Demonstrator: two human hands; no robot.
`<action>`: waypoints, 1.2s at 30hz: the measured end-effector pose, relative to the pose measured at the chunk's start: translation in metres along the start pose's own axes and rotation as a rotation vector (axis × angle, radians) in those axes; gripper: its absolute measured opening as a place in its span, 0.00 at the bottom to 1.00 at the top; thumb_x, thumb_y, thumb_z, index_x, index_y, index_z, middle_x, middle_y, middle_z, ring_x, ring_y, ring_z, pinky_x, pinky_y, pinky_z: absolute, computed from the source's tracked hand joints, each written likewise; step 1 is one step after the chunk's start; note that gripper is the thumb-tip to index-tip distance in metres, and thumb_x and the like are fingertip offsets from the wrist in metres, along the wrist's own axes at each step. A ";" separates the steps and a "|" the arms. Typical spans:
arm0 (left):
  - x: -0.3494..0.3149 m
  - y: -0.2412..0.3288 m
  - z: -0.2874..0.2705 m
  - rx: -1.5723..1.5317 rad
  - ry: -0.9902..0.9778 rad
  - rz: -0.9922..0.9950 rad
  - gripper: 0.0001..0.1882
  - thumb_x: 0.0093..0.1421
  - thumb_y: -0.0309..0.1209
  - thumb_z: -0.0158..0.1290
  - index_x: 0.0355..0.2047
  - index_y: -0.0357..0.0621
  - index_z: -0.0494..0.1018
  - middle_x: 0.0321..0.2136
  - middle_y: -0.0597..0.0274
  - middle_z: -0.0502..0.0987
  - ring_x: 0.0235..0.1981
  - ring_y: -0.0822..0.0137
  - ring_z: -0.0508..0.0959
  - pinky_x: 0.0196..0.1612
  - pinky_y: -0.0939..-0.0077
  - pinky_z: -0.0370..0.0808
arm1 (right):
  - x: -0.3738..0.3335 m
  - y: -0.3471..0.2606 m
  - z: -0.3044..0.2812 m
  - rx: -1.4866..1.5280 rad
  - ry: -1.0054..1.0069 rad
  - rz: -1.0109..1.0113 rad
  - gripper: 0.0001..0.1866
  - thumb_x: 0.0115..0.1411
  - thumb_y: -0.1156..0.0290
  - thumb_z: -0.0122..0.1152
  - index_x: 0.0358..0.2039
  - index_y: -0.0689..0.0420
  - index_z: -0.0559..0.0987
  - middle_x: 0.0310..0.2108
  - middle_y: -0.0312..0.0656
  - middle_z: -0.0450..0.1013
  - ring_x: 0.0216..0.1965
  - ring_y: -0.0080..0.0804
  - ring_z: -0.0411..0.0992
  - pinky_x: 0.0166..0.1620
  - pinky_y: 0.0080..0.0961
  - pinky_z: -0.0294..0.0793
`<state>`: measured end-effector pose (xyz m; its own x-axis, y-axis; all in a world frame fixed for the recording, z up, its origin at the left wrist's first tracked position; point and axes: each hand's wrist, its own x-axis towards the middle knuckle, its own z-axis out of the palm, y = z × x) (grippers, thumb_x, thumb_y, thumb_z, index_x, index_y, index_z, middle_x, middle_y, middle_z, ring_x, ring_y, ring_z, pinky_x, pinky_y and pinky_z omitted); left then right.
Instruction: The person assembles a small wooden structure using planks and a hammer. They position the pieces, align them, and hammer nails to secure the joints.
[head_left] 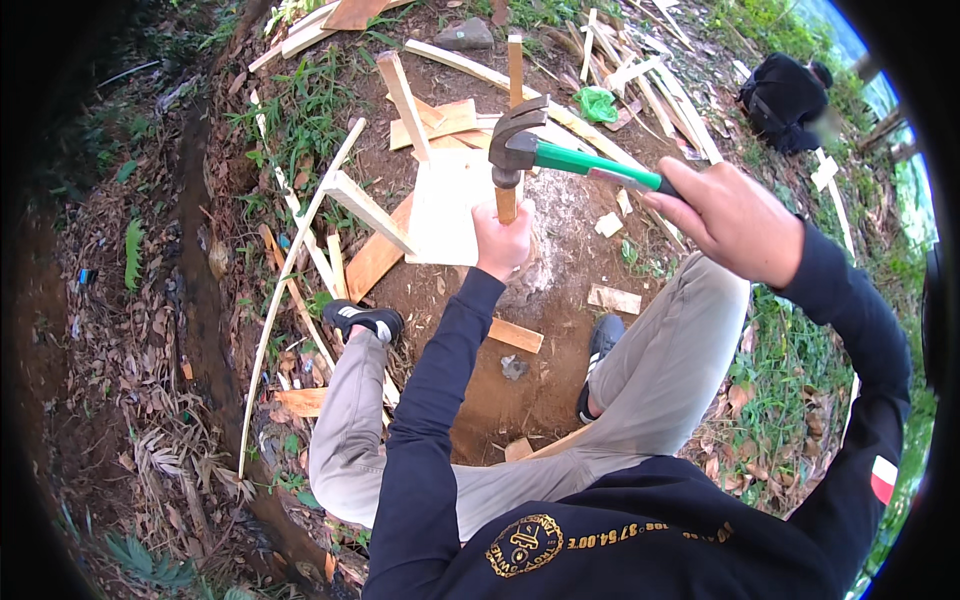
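My right hand [735, 215] gripped the green-handled claw hammer [592, 163] at one o'clock while my left hand [500, 243] clasped the wooden post [507, 207] at twelve, where a blow glancing off its narrow top could have struck that hand.

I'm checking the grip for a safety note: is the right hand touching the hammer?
Touching. The head view plainly shows the right hand wrapped around the dark end of the green-handled hammer.
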<state>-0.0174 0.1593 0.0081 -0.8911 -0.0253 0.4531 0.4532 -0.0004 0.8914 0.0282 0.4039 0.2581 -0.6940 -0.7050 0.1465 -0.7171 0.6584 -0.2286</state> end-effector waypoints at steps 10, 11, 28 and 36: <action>0.004 0.012 0.005 -0.111 -0.039 -0.137 0.07 0.60 0.21 0.46 0.24 0.41 0.66 0.16 0.73 0.66 0.14 0.82 0.63 0.17 0.84 0.59 | -0.007 -0.005 0.002 0.075 0.269 -0.012 0.13 0.68 0.63 0.48 0.33 0.60 0.70 0.14 0.49 0.63 0.17 0.49 0.66 0.23 0.40 0.63; 0.003 0.016 0.004 -0.115 -0.042 -0.150 0.07 0.60 0.21 0.46 0.24 0.41 0.66 0.15 0.74 0.65 0.14 0.82 0.63 0.17 0.84 0.59 | -0.007 -0.004 0.009 0.069 -0.035 0.101 0.14 0.68 0.62 0.49 0.32 0.59 0.70 0.14 0.49 0.63 0.17 0.50 0.66 0.24 0.42 0.63; -0.001 0.006 -0.004 -0.133 -0.052 -0.133 0.09 0.59 0.21 0.45 0.22 0.42 0.64 0.15 0.72 0.64 0.14 0.82 0.61 0.17 0.84 0.57 | 0.014 -0.008 -0.021 0.085 0.327 0.015 0.12 0.68 0.63 0.50 0.37 0.60 0.73 0.15 0.49 0.62 0.16 0.47 0.66 0.23 0.37 0.61; -0.001 0.002 -0.002 -0.043 -0.009 -0.053 0.08 0.60 0.21 0.45 0.23 0.41 0.65 0.15 0.73 0.65 0.14 0.81 0.62 0.17 0.83 0.59 | 0.011 0.009 -0.003 0.012 0.129 -0.031 0.11 0.67 0.67 0.50 0.37 0.63 0.71 0.17 0.49 0.61 0.16 0.48 0.63 0.22 0.36 0.58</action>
<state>-0.0159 0.1576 0.0091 -0.9138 -0.0156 0.4059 0.4062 -0.0440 0.9127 0.0137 0.4026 0.2611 -0.6747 -0.6844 0.2762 -0.7379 0.6331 -0.2338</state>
